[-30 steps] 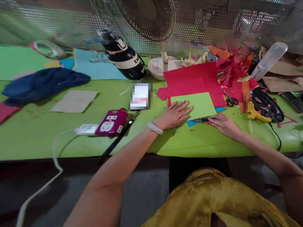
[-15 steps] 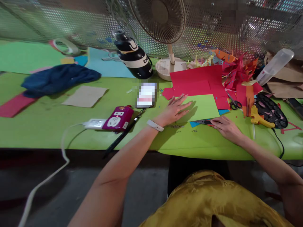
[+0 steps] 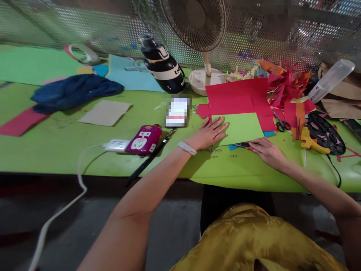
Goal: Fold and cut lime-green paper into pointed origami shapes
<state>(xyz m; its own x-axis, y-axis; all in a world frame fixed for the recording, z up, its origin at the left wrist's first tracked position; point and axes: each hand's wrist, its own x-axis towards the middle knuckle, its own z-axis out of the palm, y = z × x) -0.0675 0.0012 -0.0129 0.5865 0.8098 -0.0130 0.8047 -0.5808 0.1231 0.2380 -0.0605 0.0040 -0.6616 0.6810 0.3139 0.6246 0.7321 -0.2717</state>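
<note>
My left hand (image 3: 210, 132) lies flat with its fingers stretched over the left part of a light green paper sheet (image 3: 244, 126). At the sheet's near edge, my right hand (image 3: 266, 151) is closed on a slim dark tool with orange on its handle, which looks like a utility knife (image 3: 241, 144). Its tip points left, along that edge. Pieces of blue paper (image 3: 269, 133) stick out from under the sheet. Behind it lies a large red paper sheet (image 3: 237, 96). Dark-handled scissors (image 3: 282, 125) rest to the right.
A yellow glue gun (image 3: 313, 142) and a black tray-like object (image 3: 325, 133) lie at right. Paper scraps pile up at the back right. A fan (image 3: 207, 81), a black bottle (image 3: 166, 73), a phone (image 3: 177, 112) and a purple power adapter (image 3: 143, 140) stand or lie leftward.
The view has shifted slightly, so the table items appear a little further right. My left fingers are closer together on the green sheet. The right hand keeps its grip at the near edge.
</note>
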